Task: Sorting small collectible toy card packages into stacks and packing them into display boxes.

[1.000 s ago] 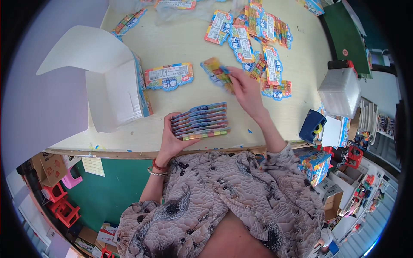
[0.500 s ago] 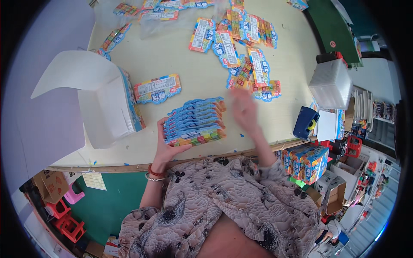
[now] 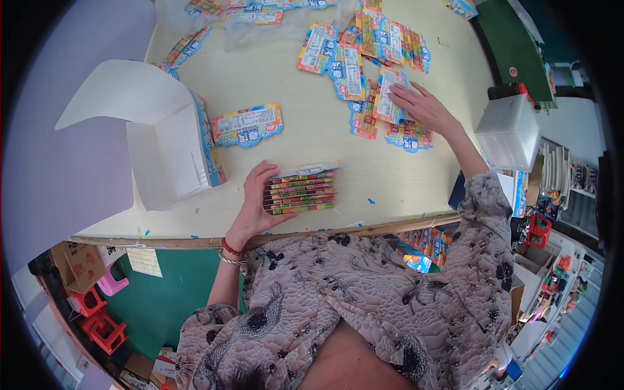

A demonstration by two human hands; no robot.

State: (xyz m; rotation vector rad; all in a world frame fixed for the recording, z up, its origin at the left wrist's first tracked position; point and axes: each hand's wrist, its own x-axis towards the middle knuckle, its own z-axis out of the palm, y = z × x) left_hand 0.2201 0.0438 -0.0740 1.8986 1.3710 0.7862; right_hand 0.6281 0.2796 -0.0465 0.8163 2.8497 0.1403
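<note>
My left hand [image 3: 250, 203] is closed round the left side of a stack of flat, colourful packs [image 3: 302, 194], thumb at the near edge and fingers at the far edge. The stack stands on its edge near the table's front, with rows of small red, green and yellow pieces facing me. Over to the right, my right hand [image 3: 426, 112] lies with fingers outstretched on a single pack [image 3: 385, 97] in a loose heap. That pack shows its white printed panel; the right thumb sticks out apart from the fingers. Another pack [image 3: 247, 125] lies alone, farther off than the stack.
An open white carton [image 3: 166, 153] with a raised flap stands at the left. More loose packs [image 3: 318, 49] lie at the far side beside clear plastic film [image 3: 260, 36]. A translucent plastic tub [image 3: 510, 130] sits at the right edge. The wooden table edge [image 3: 195, 242] runs close to me.
My right hand has moved right and away from me, onto a pack in the heap. My left hand has tipped the stack, so its coloured rows now face me.
</note>
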